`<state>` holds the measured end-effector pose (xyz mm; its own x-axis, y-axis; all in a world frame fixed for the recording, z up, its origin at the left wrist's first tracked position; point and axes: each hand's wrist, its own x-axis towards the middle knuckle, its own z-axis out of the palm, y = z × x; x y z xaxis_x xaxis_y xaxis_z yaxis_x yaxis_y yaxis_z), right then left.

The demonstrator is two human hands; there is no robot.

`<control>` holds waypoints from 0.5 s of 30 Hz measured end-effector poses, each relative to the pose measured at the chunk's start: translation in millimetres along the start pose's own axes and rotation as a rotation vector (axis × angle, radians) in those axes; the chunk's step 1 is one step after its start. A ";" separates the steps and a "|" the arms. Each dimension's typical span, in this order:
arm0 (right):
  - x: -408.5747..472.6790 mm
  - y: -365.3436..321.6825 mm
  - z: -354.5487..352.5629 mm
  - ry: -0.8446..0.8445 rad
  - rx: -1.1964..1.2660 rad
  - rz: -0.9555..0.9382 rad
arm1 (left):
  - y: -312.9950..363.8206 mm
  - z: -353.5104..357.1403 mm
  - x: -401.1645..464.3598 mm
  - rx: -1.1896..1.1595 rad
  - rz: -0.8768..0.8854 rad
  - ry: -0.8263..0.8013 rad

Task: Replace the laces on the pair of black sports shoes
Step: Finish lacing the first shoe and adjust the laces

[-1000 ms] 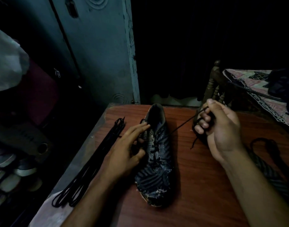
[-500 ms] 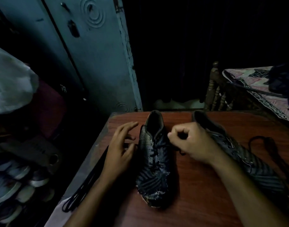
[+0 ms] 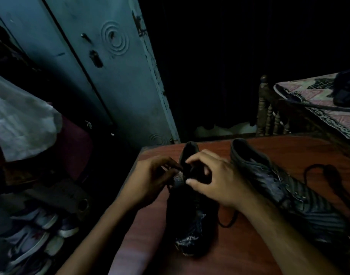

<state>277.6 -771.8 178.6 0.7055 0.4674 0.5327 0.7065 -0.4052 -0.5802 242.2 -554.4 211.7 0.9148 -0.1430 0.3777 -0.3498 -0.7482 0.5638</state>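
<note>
Two hands meet over the nearer black shoe [image 3: 192, 221], which lies on the red-brown tabletop [image 3: 249, 253] with its toe toward the person and its heel opening at the far edge. The left hand [image 3: 150, 181] curls its fingers against the shoe's pale, textured collar and seems to pinch it or a bit of lace there; the light is too dim to say which. The right hand [image 3: 213, 179] arches over the tongue with thumb and forefinger bent close together, probably nipping a lace end at one of the top eyelets, though the lace itself is lost in shadow between the fingers. A loop of black lace [image 3: 228, 222] trails out from under the right wrist onto the wood. The second shoe [image 3: 285, 191] lies just beside it to the right, and another dark lace [image 3: 328, 175] lies coiled beyond that shoe.

The step in hand looks like working the lace through the upper eyelets of the nearer shoe. To do it well, the left hand should keep the collar steady so the eyelet does not shift, while the right feeds or draws the tip straight along the hole's axis, not at a slant. Short pulls would stop the trailing loop from snagging under the wrist, and keeping both ends even saves redoing the rows later.
</note>
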 end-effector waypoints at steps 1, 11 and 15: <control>-1.0 -2.6 6.1 -0.028 0.001 -0.043 | 9.2 -3.5 -8.2 -0.004 -0.014 -0.036; 0.9 3.5 12.6 0.239 0.305 0.024 | 18.7 -25.4 -67.4 -0.151 -0.233 0.013; 2.8 10.5 19.7 0.362 0.445 0.265 | 10.1 -22.2 -75.0 -0.081 -0.257 0.019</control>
<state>285.9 -759.3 161.9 0.8823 0.0686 0.4657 0.4699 -0.0687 -0.8800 165.6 -536.9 205.4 0.9719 0.0579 0.2282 -0.1223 -0.7042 0.6993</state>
